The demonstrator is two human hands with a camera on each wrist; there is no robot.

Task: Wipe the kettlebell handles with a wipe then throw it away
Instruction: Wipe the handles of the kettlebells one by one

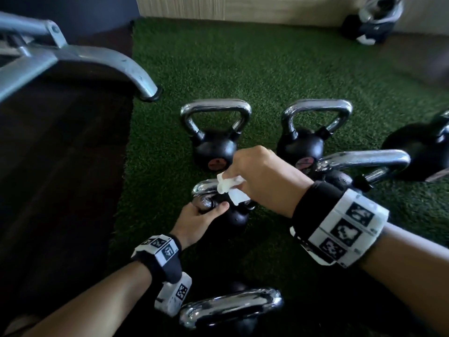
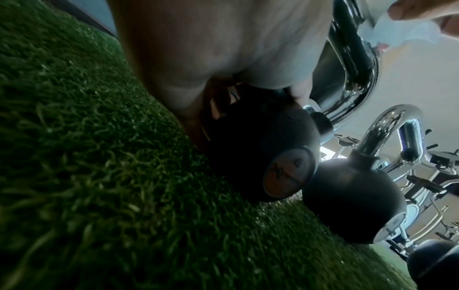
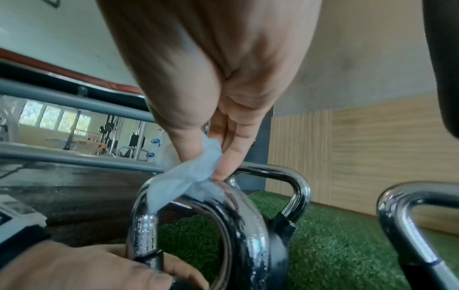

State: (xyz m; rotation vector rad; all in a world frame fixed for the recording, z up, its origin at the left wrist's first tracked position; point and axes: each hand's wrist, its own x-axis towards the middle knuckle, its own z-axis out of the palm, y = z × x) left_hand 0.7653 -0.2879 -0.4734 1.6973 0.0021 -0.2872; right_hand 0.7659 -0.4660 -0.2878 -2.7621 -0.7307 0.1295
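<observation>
A small black kettlebell (image 1: 237,218) with a chrome handle (image 1: 206,187) stands on the green turf in the middle of the head view. My left hand (image 1: 202,215) grips the left leg of that handle low down, near the ball. My right hand (image 1: 257,171) pinches a crumpled white wipe (image 1: 229,188) and holds it against the top of the handle. In the right wrist view the wipe (image 3: 186,180) drapes over the wet chrome handle (image 3: 238,212), with my left hand (image 3: 104,268) below it. The left wrist view shows the ball (image 2: 261,157) under my palm.
Two more kettlebells (image 1: 215,135) (image 1: 307,135) stand behind it, another (image 1: 359,166) lies behind my right wrist, one (image 1: 422,154) at the right edge, and a handle (image 1: 230,310) near my left wrist. A grey machine frame (image 1: 73,59) and dark floor lie to the left.
</observation>
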